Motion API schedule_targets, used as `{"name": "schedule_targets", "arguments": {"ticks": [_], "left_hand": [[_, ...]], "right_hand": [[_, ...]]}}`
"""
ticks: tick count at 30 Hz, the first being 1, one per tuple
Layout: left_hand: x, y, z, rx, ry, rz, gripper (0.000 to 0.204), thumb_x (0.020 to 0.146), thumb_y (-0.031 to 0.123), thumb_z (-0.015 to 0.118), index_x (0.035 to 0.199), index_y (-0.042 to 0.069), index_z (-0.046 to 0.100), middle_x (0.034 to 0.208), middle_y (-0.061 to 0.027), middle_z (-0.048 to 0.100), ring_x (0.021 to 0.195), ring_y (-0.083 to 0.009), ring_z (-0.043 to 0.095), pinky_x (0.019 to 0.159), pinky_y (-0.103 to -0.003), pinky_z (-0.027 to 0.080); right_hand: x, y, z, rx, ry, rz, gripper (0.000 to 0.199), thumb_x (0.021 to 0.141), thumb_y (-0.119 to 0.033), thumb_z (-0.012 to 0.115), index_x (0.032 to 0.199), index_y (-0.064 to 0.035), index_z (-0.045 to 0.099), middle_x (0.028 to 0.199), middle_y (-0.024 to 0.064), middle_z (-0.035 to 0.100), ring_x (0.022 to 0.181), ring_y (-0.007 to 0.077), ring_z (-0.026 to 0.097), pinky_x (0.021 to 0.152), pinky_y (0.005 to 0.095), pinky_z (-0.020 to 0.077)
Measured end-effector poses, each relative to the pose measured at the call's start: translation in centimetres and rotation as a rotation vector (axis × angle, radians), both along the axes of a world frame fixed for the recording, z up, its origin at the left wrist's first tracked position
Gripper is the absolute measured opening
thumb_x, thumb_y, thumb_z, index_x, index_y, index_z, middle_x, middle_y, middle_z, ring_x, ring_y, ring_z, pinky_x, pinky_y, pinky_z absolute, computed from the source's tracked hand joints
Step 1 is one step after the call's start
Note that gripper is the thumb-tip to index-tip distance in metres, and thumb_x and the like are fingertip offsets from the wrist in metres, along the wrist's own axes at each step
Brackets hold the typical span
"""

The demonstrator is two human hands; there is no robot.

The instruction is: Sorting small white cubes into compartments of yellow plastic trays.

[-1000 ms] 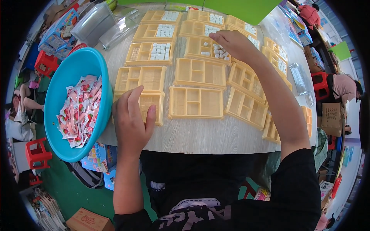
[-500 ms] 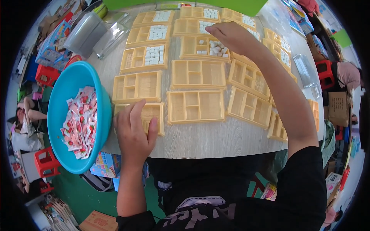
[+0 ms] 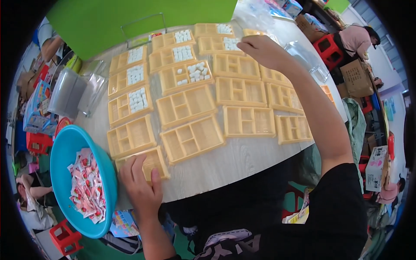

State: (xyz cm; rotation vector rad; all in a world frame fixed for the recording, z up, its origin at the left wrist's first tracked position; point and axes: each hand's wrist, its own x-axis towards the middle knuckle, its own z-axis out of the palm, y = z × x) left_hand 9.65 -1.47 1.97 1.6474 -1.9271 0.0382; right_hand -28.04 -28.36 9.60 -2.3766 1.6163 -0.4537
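Fingers bent and close together, my right hand [image 3: 264,51] hovers at the right end of a yellow divided tray [image 3: 211,45] that holds white marshmallow-like pieces [image 3: 230,43]. Whatever it pinches is hidden. My left hand [image 3: 141,184] rests, fingers apart, on an unfilled yellow tray [image 3: 154,162] at the near left edge of the table. In the middle, another tray [image 3: 170,81] has a loose heap of white pieces [image 3: 199,72] in its large right compartment and a few in its small ones. Trays farther back hold white pieces in neat rows.
A turquoise basin [image 3: 112,173] of pink-and-white wrapped sachets [image 3: 89,186] stands by my left hand. Clear plastic lids [image 3: 67,93] are stacked at the far left, with more lids [image 3: 305,60] at the far right. A green panel [image 3: 143,21] borders the back. A person [image 3: 355,41] is bent over at the right.
The view has turned to the right, so the trays appear farther left. My right hand has moved from a middle-column tray to one in the column to its right. My left hand stays on its tray.
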Motion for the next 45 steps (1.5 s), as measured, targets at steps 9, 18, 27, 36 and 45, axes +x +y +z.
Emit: {"name": "schedule_targets", "arguments": {"ticks": [9,18,27,36,45], "left_hand": [[0.7,0.5,0.8,0.074,0.013,0.086,0.036,0.095,0.018,0.063,0.125,-0.002,0.064,0.124,-0.024,0.059,0.115,-0.0462,0.054,0.103,-0.054,0.041],[-0.1,0.5,-1.0,0.112,-0.014,0.159,0.039,0.104,0.035,0.06,0.121,0.002,0.071,0.135,-0.0252,0.063,0.125,-0.0483,0.057,0.11,-0.061,0.04],[-0.1,0.2,0.8,0.141,-0.065,0.189,0.035,0.093,0.021,0.063,0.12,-0.001,0.065,0.122,-0.0214,0.061,0.107,-0.0432,0.055,0.095,-0.054,0.045],[-0.8,-0.3,1.9,0.023,-0.029,0.079,0.031,0.088,0.013,0.063,0.117,0.001,0.065,0.119,-0.0198,0.064,0.107,-0.0413,0.057,0.098,-0.05,0.044],[-9.7,-12.9,4.8,0.057,-0.086,-0.26,0.039,0.093,0.031,0.069,0.122,0.005,0.064,0.114,-0.0152,0.065,0.111,-0.0345,0.061,0.099,-0.047,0.046]], "right_hand": [[-5.2,-7.3,2.7,0.275,-0.128,-0.202,0.044,0.101,-0.038,0.055,0.095,0.005,0.065,0.083,0.0134,0.066,0.073,0.0223,0.06,0.067,0.0421,0.0507],[-9.1,-31.7,0.5,0.029,-0.397,-0.216,0.035,0.097,-0.034,0.064,0.087,-0.0016,0.071,0.069,0.0081,0.062,0.062,0.0218,0.06,0.053,0.0392,0.0482],[-7.7,-32.9,-0.9,-0.234,-0.219,0.034,0.044,0.108,-0.031,0.054,0.141,-0.0026,0.06,0.13,0.0071,0.066,0.115,0.019,0.06,0.102,0.0364,0.0468],[-6.4,-15.4,4.1,-0.357,-0.017,0.131,0.021,0.106,-0.016,0.058,0.118,-0.001,0.067,0.114,0.0106,0.069,0.107,0.019,0.063,0.097,0.0338,0.0491],[7.3,0.0,-1.0,-0.235,0.005,0.639,0.022,0.098,-0.024,0.068,0.111,-0.0066,0.069,0.104,0.0126,0.069,0.104,0.0333,0.066,0.091,0.0456,0.0528]]}}
